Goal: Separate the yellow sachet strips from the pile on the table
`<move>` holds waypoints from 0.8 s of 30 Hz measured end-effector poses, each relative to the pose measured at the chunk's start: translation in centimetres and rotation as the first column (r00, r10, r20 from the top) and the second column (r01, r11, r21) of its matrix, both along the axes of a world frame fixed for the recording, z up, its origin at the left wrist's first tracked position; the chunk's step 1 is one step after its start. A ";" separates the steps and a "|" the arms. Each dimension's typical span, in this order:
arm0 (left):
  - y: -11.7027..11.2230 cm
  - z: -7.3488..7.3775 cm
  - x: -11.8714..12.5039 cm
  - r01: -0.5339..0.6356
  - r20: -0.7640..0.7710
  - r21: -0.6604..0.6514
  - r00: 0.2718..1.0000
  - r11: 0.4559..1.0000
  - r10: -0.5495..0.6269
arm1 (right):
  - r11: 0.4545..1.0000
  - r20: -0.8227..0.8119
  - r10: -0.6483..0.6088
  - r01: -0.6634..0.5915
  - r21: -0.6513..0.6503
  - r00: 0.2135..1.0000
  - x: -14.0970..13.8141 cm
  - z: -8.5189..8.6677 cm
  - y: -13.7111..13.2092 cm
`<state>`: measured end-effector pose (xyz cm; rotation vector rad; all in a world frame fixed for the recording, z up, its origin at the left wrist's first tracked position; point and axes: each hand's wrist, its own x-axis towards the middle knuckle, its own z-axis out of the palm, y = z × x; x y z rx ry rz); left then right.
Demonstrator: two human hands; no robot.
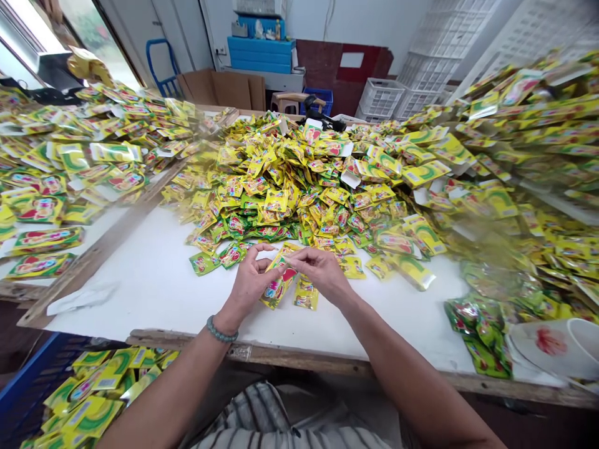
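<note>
My left hand (pixel 255 277), with a beaded bracelet at the wrist, is closed around a small yellow and green printed carton (pixel 277 288), tilted above the white tabletop (pixel 187 318). At the carton's upper end, the fingertips of my right hand (pixel 321 269) are pinched together; exactly what lies between them is hidden. Beneath my right hand, a yellow sachet (pixel 306 294) lies on the table. Just beyond both hands rises a large heap of yellow and green sachets (pixel 276 199), with several green ones at its near edge.
Many cartons (pixel 42 249) are piled left of a wooden strip (pixel 116 224); more cartons (pixel 425 174) crowd the right. A white cup (pixel 556 346) stands near green sachets (pixel 486 343) at front right. A blue crate (pixel 28 380) of filled-looking cartons sits below the table's left edge.
</note>
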<state>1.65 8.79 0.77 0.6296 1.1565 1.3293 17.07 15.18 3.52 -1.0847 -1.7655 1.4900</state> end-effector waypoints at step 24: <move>0.0 0.4 -0.2 -0.051 0.130 0.020 0.990 0.999 0.048 | 0.997 -0.016 0.072 -0.071 0.040 0.997 0.9 1.3 -0.9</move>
